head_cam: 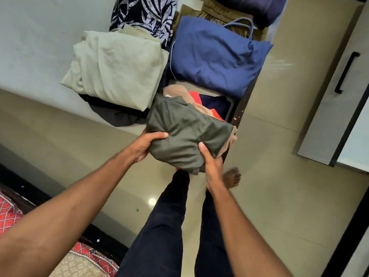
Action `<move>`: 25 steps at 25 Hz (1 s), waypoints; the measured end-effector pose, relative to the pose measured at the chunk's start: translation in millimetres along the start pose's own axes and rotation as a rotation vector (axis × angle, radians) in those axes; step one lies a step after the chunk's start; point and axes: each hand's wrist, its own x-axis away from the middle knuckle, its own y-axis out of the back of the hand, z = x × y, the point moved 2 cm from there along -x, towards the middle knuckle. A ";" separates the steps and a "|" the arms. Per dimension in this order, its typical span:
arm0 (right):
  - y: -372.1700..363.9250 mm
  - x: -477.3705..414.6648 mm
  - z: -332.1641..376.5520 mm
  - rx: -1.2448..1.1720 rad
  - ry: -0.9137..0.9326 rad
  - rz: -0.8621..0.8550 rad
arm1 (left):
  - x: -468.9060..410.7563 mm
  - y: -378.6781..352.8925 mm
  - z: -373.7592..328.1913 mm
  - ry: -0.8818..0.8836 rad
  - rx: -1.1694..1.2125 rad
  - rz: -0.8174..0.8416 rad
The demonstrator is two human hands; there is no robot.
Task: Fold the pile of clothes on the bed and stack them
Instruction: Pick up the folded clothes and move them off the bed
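Both hands are on it, two firm grips. The left hand [146,145] clamps the near left edge of a folded olive-grey cloth bundle [187,134], thumb lying across the top, fingers tucked out of sight beneath. The right hand [211,162] takes the near right corner the same way, thumb pressed on top and the rest hidden under the fabric. The bundle sits between the two hands, and most of it reaches away from them, out past the thumbs.

Its far end overlaps a small pile of tan, red and navy folded clothes [201,100]. I can't tell whether it is resting on that pile or held just above it.

Out to the left lies a large folded pale sage-green cloth [117,66], with a crumpled black cloth [115,114] poking out from under its near edge. Just beside it on the right is a folded royal-blue garment [215,56]. Further back there's a navy fabric with a white leaf print [143,13] and a brown garment [215,14].

All of it rests on a pale flat surface [40,47] with a dark wooden edge [239,110] on the right. Below the hands are legs in dark trousers [163,226] and a bare foot [232,177] on the beige tiled floor [279,196]. There's a grey cupboard door with a black bar handle [347,72] at far right and a red diamond-patterned bedcover [8,212] at lower left.
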 end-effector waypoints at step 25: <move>-8.5 -65.6 13.8 -0.101 0.075 0.102 | -32.1 -5.1 -63.3 0.124 -0.233 0.175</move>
